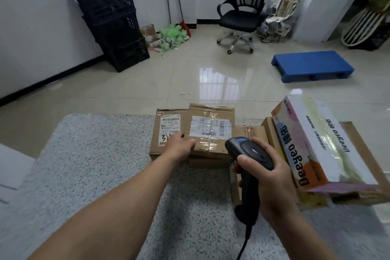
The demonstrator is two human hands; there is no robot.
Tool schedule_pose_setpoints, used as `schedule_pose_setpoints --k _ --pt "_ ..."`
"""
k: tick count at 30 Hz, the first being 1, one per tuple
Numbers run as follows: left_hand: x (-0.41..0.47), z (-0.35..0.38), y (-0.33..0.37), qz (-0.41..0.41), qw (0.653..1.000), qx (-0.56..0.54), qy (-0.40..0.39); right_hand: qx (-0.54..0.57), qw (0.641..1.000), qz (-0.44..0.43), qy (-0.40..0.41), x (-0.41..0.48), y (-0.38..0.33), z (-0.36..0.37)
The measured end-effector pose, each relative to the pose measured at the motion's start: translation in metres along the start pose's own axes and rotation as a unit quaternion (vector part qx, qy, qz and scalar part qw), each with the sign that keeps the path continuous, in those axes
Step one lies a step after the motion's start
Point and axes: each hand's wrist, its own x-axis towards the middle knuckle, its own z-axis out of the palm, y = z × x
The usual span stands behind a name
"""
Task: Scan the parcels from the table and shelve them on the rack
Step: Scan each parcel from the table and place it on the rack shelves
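Parcel (211,133) is gripped by the left hand (179,144), just left of the scanner (251,154) clutched in the right hand (274,186); scanning seems next, needing aim at its label (211,126).

Table (95,164): speckled grey top, matt, grainy.
Parcel (211,133) at 12 o'clock: brown cardboard, matt; glossy clear tape, paper label.
Scanner (251,152) in my right hand (274,188): black plastic, slight sheen.
Carton (316,143) at 2 o'clock: glossy printed card.
Floor (211,74): polished tile, reflective.
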Motion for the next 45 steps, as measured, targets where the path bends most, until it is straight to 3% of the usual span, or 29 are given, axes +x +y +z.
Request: schedule_pose_setpoints --k 8,17,21,25,32,38,45 --pt "-0.018 -0.031 -0.015 -0.015 0.990 -0.136 -0.034 0.002 1.000 -0.003 0.002 -0.011 0.000 0.021" --pt "-0.080 -0.164 -0.087 0.040 0.983 -0.176 -0.018 -0.037 0.999 -0.009 -0.025 -0.088 0.020 0.105" --pt "-0.103 -0.237 -0.134 0.075 0.992 -0.097 0.014 -0.044 0.998 -0.009 -0.036 -0.132 0.039 0.150" --pt "-0.116 -0.288 -0.185 0.076 0.993 0.058 0.063 -0.050 0.998 -0.005 -0.048 -0.164 0.057 0.187" --pt "-0.127 -0.290 -0.257 0.049 0.941 0.327 0.065 -0.074 0.995 -0.005 -0.061 -0.188 0.073 0.213" --pt "-0.132 -0.279 -0.270 0.080 0.907 0.408 0.066 -0.066 0.995 -0.001 -0.071 -0.198 0.073 0.219" --pt "-0.137 -0.247 -0.305 -0.015 0.927 0.374 0.012 -0.062 0.995 0.012 -0.072 -0.206 0.080 0.206"
